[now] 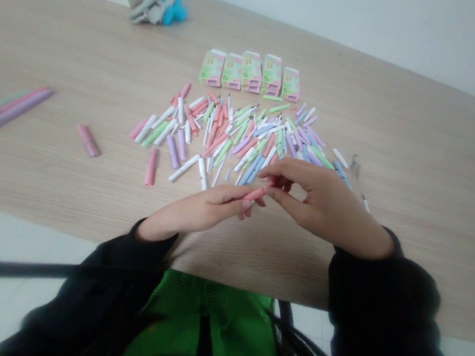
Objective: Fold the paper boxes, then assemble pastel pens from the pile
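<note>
Two bare hands take centre stage, and a pink stick (pixel 255 193) is caught between them over the tabletop (pixel 441 144)! The left hand (pixel 200 211) is curled closed, its fingers and thumb gripping the near end of the stick. Coming in from the other side, the right hand (pixel 327 207) has its fingers bent and pinching the far end, with its fingertips almost meeting the left hand's.

Just ahead, a loose spread of pastel sticks (pixel 235 135) fans across the wood in pink, white, green, lilac and blue, lying every which way, many of them crossing. The right hand sits right over its near edge. Beyond the spread, five green-and-pink cardboard boxes (pixel 250 73) line up side by side, touching one another.

Over to the left, a single pink stick (pixel 151 166) lies just beside the spread, a stubbier pink stick (pixel 88 140) sits well apart, and a group of longer sticks (pixel 16 110) in pink, lilac and green lies out by the left side of the tabletop. Up at the far edge there's a crumpled grey-and-blue cloth (pixel 158 9). Right of the hands, a small dark object (pixel 355 166) is too blurred to tell. Black sleeves (pixel 363 294) reach to both wrists, above a green mesh garment (pixel 204 329).
</note>
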Tool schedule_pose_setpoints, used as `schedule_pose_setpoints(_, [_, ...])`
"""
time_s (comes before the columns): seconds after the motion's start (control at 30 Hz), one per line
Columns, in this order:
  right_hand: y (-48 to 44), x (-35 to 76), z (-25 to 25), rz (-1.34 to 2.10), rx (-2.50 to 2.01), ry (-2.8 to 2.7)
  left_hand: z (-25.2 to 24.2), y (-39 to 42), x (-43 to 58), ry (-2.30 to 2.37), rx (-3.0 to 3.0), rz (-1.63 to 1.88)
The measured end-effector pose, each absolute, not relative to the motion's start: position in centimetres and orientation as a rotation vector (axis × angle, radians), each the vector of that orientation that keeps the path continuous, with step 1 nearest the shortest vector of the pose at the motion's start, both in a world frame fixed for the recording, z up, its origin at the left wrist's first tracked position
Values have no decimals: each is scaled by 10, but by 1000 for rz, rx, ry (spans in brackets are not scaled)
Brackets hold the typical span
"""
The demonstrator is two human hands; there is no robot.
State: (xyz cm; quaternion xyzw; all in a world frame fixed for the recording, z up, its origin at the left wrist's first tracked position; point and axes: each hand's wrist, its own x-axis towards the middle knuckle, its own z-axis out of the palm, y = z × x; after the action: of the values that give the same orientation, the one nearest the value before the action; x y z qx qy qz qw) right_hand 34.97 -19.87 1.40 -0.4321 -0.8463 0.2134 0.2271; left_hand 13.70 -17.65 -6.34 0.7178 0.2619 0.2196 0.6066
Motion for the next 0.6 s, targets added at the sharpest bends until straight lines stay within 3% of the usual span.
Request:
schedule_pose_setpoints(0.37, [-203,345,11,593,-1183,-2071,-64,-174,132,577,1429,692])
schedule_pose_setpoints(0.6, [-202,368,2,401,-1481,-1995,-67,-172,131,537,1139,766])
